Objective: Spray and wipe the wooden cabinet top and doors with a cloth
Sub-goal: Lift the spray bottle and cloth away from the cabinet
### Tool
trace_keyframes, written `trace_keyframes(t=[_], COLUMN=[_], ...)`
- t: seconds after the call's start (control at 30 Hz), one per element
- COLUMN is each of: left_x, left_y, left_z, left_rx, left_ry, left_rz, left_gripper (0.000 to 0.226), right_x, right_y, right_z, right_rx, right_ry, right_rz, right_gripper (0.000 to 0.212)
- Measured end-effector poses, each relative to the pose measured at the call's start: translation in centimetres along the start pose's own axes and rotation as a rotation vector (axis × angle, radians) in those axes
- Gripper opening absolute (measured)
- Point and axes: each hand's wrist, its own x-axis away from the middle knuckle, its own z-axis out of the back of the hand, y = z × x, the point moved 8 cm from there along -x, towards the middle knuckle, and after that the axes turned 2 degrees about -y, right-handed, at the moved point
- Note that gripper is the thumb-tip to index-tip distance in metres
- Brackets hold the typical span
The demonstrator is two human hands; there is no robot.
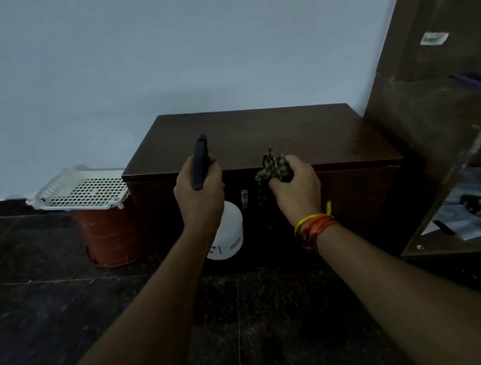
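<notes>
A low dark wooden cabinet (257,136) stands against the pale wall, its doors facing me. My left hand (199,195) grips a spray bottle with a black head (199,165) and a white body (229,233) hanging below the wrist, in front of the left door. The nozzle points toward the cabinet top. My right hand (295,188) holds a bunched checked cloth (274,165) at the front edge of the top, with a strip of it dangling over the door. A metal door handle (245,201) shows between my hands.
A white perforated tray (79,189) rests on an orange bucket (110,234) left of the cabinet. A tall dark wooden shelf unit (445,110) with papers and small items stands at the right. The floor (66,315) is dark stone tile.
</notes>
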Motion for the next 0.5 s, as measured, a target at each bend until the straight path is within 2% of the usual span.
trace_keyframes(t=[0.3, 0.5], left_x=[-0.1, -2.7], left_y=[7.5, 8.8], left_z=[-0.5, -1.8], left_rx=[-0.004, -0.021], left_ry=[-0.052, -0.071], left_rz=[-0.018, -0.016], left_gripper=[0.010, 0.007], right_x=[-0.4, -3.5], right_y=[-5.6, -7.1], right_z=[4.4, 5.5], right_rx=[0.025, 0.026], right_ry=[0.053, 0.077], right_rz=[0.001, 0.049], right_gripper=[0.029, 0.014])
